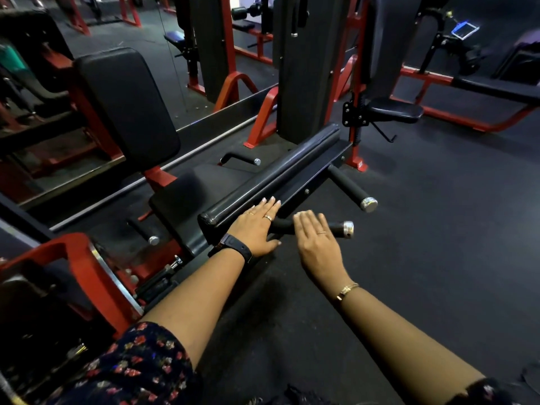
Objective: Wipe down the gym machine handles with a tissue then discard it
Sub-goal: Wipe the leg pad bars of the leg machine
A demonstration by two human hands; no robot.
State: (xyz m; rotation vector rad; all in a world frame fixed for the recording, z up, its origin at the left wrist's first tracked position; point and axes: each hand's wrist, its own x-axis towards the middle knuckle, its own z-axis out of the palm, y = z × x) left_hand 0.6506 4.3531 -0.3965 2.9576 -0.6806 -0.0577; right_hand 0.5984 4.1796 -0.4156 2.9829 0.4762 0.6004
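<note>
Floral sleeve [140, 366] covers my left upper arm at the lower edge; a black watch [236, 248] sits on that wrist. Left hand [257, 226]: fingers straight, laid flat on the black padded bar [280, 173], holding nothing. Right hand [317, 238]: fingers straight, grip open, palm down over the curved black handle [340, 229], whose chrome cap projects beyond my fingers. A pale blur [302, 214] shows at the right fingertips; whether it is the tissue I cannot tell. Dark rubber floor [438, 229]; red machine frame [87, 252] at left. My palm hides the handle's middle.
</note>
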